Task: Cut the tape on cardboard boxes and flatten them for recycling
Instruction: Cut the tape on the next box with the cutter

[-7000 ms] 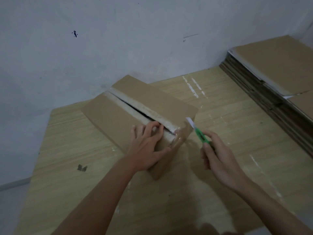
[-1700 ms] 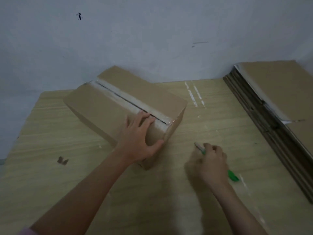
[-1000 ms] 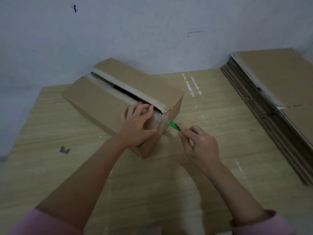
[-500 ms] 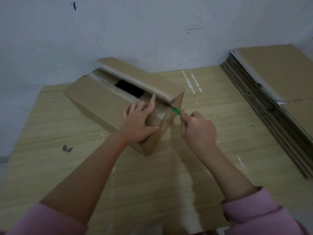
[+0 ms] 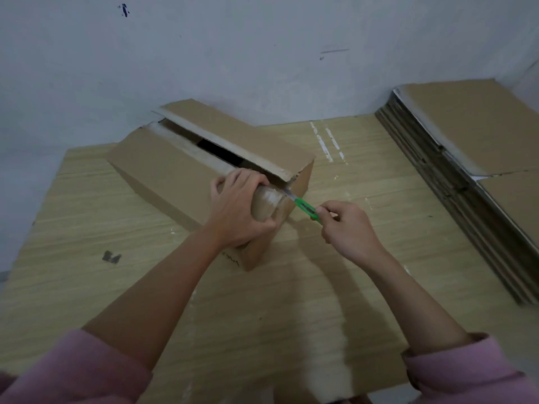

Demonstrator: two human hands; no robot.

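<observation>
A brown cardboard box (image 5: 163,173) lies at an angle on the wooden table (image 5: 87,287). Its top seam is split and the far flap (image 5: 242,138) is raised, showing a dark gap. My left hand (image 5: 239,208) grips the near end of the box, fingers curled over the near flap's edge and thumb on the taped end face. My right hand (image 5: 350,228) pinches a green utility knife (image 5: 306,209). The blade tip sits at the box's near top corner, in the tape at the end of the seam.
A tall stack of flattened cardboard (image 5: 472,176) fills the right side of the table against the pale wall (image 5: 262,53). A small dark scrap (image 5: 111,257) lies on the table at the left. Tape residue marks (image 5: 329,141) streak the wood behind the box.
My right hand picked the knife up off the table and brought it to the box's near corner. The far flap lifted and the seam gap widened. The knife has since drawn back slightly toward me.
</observation>
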